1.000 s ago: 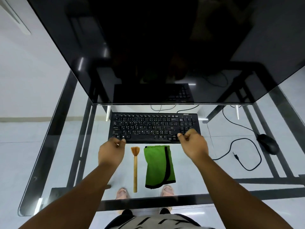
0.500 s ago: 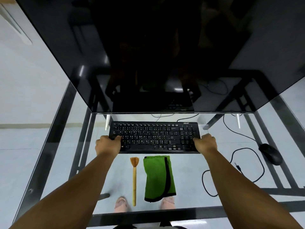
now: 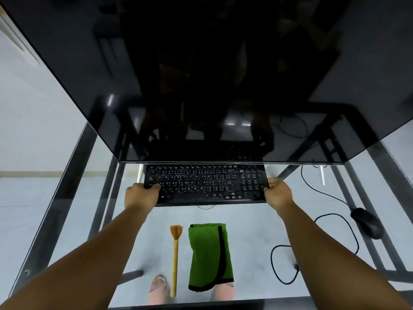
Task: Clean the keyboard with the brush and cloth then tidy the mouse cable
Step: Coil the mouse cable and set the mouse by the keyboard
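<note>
The job at this moment looks like shifting or lifting the flat black plastic keyboard (image 3: 206, 184) so it can be brushed, and that goes best with an even pull at both ends, keeping it level and clear of the big dark monitor screen (image 3: 201, 74) just above its far edge. On the clear glass desk (image 3: 67, 220), the left hand (image 3: 140, 196) grips the keyboard's left end, thumb laid over the keys and fingers curled under the edge. Nearer the person, untouched, lie the slim wooden brush with tan bristles (image 3: 175, 256) and, just beside it, the folded green cloth with black trim (image 3: 210, 256). The right hand (image 3: 278, 194) clasps the right end likewise. Far right sit the black mouse (image 3: 366, 222) and its loose, looping black cable (image 3: 335, 217).
</note>
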A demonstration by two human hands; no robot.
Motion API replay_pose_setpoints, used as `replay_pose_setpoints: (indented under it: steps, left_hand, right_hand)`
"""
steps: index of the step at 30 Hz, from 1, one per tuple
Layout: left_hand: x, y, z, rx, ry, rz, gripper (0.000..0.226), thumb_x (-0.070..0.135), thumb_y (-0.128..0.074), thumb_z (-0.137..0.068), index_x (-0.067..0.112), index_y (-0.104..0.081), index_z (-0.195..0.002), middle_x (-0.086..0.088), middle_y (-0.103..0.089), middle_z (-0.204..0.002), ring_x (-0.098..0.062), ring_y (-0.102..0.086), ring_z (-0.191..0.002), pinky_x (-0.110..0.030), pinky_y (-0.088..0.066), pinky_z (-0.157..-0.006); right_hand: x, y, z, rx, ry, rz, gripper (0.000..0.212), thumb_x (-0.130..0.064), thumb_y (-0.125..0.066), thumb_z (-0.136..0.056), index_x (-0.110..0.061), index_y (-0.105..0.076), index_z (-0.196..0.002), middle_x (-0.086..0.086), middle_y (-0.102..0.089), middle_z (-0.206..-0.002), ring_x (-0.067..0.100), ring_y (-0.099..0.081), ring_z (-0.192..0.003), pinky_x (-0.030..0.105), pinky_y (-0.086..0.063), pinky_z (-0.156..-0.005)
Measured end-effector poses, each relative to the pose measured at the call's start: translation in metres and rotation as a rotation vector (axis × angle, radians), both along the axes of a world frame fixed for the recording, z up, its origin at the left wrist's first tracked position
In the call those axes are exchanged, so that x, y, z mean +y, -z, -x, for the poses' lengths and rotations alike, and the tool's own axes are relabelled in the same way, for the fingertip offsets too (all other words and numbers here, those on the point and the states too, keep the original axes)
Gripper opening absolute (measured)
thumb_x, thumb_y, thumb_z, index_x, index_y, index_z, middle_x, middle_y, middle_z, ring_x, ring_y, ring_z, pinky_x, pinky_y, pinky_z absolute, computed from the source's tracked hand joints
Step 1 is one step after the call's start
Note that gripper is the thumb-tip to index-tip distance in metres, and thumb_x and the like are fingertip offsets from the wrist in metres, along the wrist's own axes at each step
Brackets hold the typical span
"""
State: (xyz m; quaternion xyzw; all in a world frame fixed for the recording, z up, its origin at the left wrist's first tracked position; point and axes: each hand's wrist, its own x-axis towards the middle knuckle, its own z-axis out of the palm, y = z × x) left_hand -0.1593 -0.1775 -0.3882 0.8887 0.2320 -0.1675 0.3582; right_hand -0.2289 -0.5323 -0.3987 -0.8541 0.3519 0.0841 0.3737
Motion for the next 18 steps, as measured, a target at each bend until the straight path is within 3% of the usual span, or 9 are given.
replay_pose_setpoints:
  steps: [3,7,10,15,18]
  left_hand:
    - [-0.001,0.001,-0.006,-0.027,0.008,0.001,0.029,0.04,-0.059,-0.089,0.011,-0.061,-0.091,-0.01,-0.058,-0.097,-0.019,-0.053,-0.069,-0.028,-0.041,-0.054]
    - [-0.001,0.003,-0.013,-0.046,0.023,-0.023,0.033,0.046,-0.061,-0.084,0.014,-0.064,-0.093,-0.01,-0.058,-0.101,-0.024,-0.055,-0.078,-0.035,-0.049,-0.071]
    - [-0.001,0.004,-0.015,-0.047,0.025,-0.031,0.038,0.048,-0.062,-0.083,0.013,-0.065,-0.097,-0.01,-0.057,-0.102,-0.025,-0.055,-0.081,-0.036,-0.05,-0.074]
    - [-0.003,0.005,-0.015,-0.031,0.022,-0.022,0.036,0.045,-0.063,-0.083,0.013,-0.061,-0.097,-0.008,-0.05,-0.107,-0.027,-0.054,-0.083,-0.037,-0.05,-0.08]
    - [-0.004,0.007,-0.013,-0.023,0.024,-0.03,0.041,0.047,-0.063,-0.082,0.011,-0.062,-0.102,-0.011,-0.051,-0.11,-0.031,-0.055,-0.089,-0.044,-0.052,-0.086]
  right_hand:
    - [-0.001,0.002,-0.008,-0.022,0.041,-0.015,0.03,-0.001,-0.046,-0.087,-0.013,-0.064,-0.108,0.005,-0.067,-0.088,0.024,-0.061,-0.084,0.027,-0.046,-0.067]
    - [0.0,0.006,-0.014,-0.019,0.055,-0.011,0.031,-0.001,-0.046,-0.087,-0.014,-0.063,-0.11,0.004,-0.066,-0.088,0.025,-0.061,-0.086,0.029,-0.047,-0.068]
    - [0.002,0.007,-0.016,-0.025,0.073,-0.008,0.031,-0.001,-0.046,-0.086,-0.015,-0.062,-0.109,0.002,-0.065,-0.088,0.025,-0.061,-0.087,0.03,-0.05,-0.07]
    - [0.003,0.006,-0.016,-0.033,0.041,0.011,0.031,0.002,-0.044,-0.086,-0.016,-0.061,-0.104,0.004,-0.063,-0.085,0.026,-0.059,-0.079,0.026,-0.044,-0.058]
    - [0.004,0.007,-0.016,-0.036,0.034,0.009,0.03,-0.006,-0.046,-0.087,-0.016,-0.064,-0.109,0.012,-0.061,-0.102,0.028,-0.059,-0.083,0.025,-0.041,-0.058]
